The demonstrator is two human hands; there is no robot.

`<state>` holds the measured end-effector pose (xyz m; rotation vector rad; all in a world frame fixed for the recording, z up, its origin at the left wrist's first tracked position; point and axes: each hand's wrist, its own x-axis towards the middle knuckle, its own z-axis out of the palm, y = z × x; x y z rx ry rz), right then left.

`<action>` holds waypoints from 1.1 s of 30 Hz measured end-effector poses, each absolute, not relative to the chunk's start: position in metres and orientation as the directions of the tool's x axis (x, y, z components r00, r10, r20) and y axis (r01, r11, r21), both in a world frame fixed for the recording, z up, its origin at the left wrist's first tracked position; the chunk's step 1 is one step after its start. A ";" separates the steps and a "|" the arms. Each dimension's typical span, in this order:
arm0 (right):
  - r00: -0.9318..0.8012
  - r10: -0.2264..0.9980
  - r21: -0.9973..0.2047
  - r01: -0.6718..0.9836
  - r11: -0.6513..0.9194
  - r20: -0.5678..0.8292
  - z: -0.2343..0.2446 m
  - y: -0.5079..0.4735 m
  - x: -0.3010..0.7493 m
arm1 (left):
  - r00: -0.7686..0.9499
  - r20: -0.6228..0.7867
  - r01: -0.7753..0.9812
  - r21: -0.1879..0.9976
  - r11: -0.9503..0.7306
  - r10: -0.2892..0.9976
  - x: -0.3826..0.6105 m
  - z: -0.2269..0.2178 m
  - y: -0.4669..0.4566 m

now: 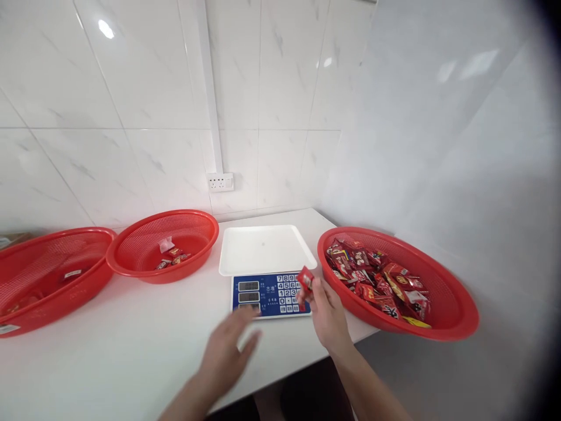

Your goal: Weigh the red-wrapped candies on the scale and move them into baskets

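My right hand (pixel 328 313) is closed on a small red snack packet (pixel 305 278), held over the right end of the scale's keypad. Just left of it, my left hand (pixel 228 351) hovers low in front of the scale, fingers apart and slightly blurred, with nothing in it. Between and beyond the hands stands a digital scale (pixel 267 304) with a blue panel and a bare white weighing tray (pixel 265 248). To the right, a red basket (pixel 451 292) holds many red snack packets (pixel 363 260), some with yellow parts.
A round red basket (pixel 131 263) with a few packets (pixel 175 254) stands left of the scale. Further left is another red basket (pixel 87 234), cut off by the frame edge. Behind the white table (pixel 144 345) is a tiled wall with a socket (pixel 220 182).
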<state>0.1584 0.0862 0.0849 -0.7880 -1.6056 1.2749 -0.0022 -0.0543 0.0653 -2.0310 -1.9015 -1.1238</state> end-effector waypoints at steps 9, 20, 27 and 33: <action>-0.417 0.899 -0.975 0.110 0.194 0.132 0.077 0.091 0.147 | -0.403 0.503 0.715 0.695 -0.080 0.765 -0.031 0.088 -0.020; -0.440 0.850 -0.785 0.399 0.475 0.291 0.121 0.174 0.108 | -0.397 0.472 0.715 0.697 -0.057 0.787 -0.041 0.084 -0.003; -0.433 0.893 -0.595 0.687 0.416 0.124 0.134 0.225 0.227 | -0.363 0.493 0.744 0.664 -0.072 0.791 -0.035 0.068 0.010; -0.543 0.817 -0.420 0.799 0.431 -0.194 0.115 0.241 0.270 | -0.201 0.599 0.803 0.554 -0.220 0.775 -0.033 0.052 0.011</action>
